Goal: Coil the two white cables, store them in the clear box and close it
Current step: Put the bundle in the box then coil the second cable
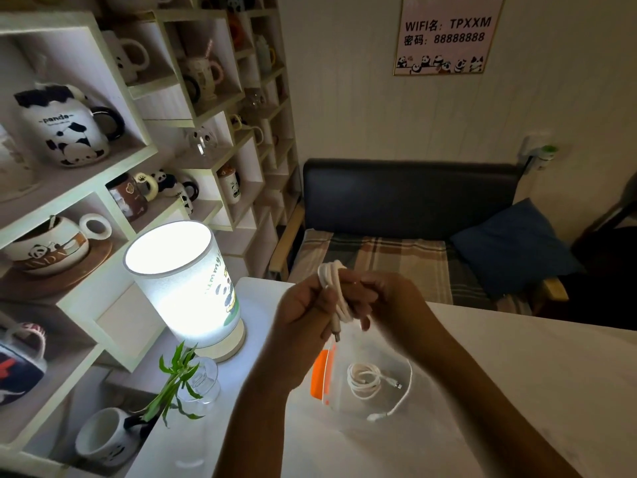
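Cable (336, 291) coil pinched in both hands' grip, L (303, 313) & R (386, 298) (other cable (365, 379) lies in clear box (406, 374)).

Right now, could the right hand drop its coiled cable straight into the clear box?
Probably yes: the right hand holds the coiled cable above the clear box, whose top looks open.

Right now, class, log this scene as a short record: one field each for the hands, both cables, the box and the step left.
left hand: grips held cable
right hand: grips held cable
held cable: coiled, plug hanging down, above box
stored cable: coiled, lying in box
box: clear, open, orange part at its left
step left: put held cable in, close box
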